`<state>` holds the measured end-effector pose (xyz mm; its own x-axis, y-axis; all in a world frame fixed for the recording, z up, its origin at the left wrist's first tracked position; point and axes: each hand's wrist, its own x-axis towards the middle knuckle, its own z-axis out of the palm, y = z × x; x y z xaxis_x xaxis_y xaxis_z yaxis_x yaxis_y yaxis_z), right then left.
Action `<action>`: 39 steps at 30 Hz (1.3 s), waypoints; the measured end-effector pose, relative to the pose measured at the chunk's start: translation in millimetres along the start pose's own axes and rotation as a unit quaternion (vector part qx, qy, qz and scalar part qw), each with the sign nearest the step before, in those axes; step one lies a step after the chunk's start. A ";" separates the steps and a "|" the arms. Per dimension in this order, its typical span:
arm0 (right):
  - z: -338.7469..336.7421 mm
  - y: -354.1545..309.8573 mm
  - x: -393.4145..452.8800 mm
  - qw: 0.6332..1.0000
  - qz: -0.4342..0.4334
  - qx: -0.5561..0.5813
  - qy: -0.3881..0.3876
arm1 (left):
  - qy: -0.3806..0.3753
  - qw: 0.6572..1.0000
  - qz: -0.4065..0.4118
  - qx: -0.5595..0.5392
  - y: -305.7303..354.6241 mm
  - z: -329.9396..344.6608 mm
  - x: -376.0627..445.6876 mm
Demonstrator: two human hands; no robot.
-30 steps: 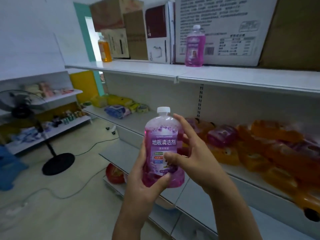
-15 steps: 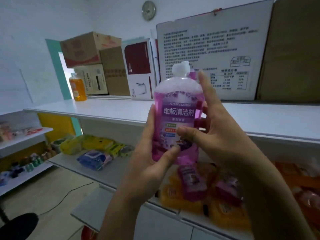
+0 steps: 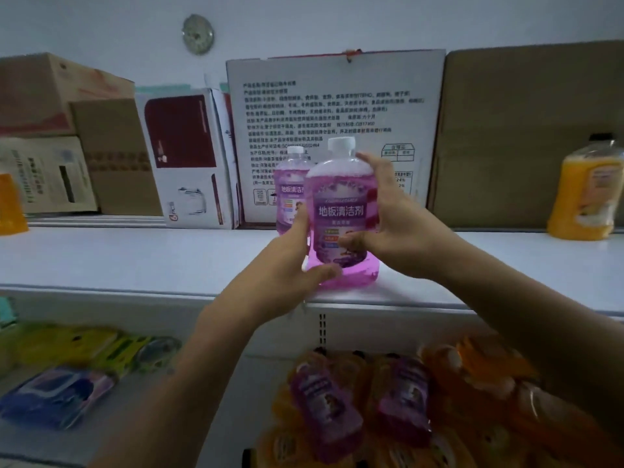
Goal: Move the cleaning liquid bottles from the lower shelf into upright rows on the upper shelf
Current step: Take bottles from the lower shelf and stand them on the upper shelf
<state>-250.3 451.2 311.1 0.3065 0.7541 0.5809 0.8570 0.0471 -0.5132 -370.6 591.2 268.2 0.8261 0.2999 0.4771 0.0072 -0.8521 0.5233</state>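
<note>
A purple floor-cleaner bottle [image 3: 341,211] with a white cap stands upright near the front edge of the white upper shelf [image 3: 135,258]. My left hand [image 3: 290,261] grips its lower left side and my right hand [image 3: 388,224] wraps its right side. Just behind it, a second purple bottle [image 3: 288,190] stands upright by the printed white box. An orange bottle [image 3: 584,194] stands at the far right of the upper shelf, another orange bottle [image 3: 10,204] at the far left. On the lower shelf lie several purple bottles [image 3: 324,407] and orange bottles [image 3: 479,376] in a heap.
Cardboard boxes [image 3: 111,157] and a large printed white box [image 3: 337,123] line the back of the upper shelf. Yellow-green packs [image 3: 84,346] and a blue pack [image 3: 57,393] lie on the lower shelf at left. A round clock [image 3: 198,34] hangs on the wall.
Both hands have lifted the purple bottle up and forward, from chest height to the upper shelf, where it now sits in front of the other purple bottle.
</note>
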 end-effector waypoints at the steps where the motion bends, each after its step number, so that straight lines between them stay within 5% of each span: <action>1: -1.2 4.6 6.6 1.000 0.010 -0.014 -0.010 | -0.029 0.999 -0.002 0.042 -5.7 -2.3 3.0; 6: 2.6 31.3 38.0 0.995 0.058 -0.079 0.002 | -0.164 0.964 -0.087 0.190 -20.0 -3.2 6.5; 23: 27.6 100.9 118.5 0.978 0.194 -0.048 0.063 | -0.061 0.976 -0.042 0.207 -28.6 3.4 0.9; 27: 23.7 75.2 101.2 0.972 0.221 -0.059 0.058 | 0.004 0.985 -0.034 0.171 -28.8 2.8 -5.3; 32: 12.3 9.3 24.2 0.985 0.151 0.021 0.085 | 0.200 0.978 0.061 0.008 -13.1 1.7 -18.1; 39: 49.8 -44.0 -124.4 0.976 0.065 0.141 0.155 | 0.211 0.958 0.147 -0.129 -1.3 42.0 -89.2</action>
<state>-346.8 387.9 230.0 0.5531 0.5338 0.6397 0.6679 0.1749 -0.7234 -420.6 547.6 195.3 0.4692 0.2558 0.8452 -0.3761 -0.8081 0.4534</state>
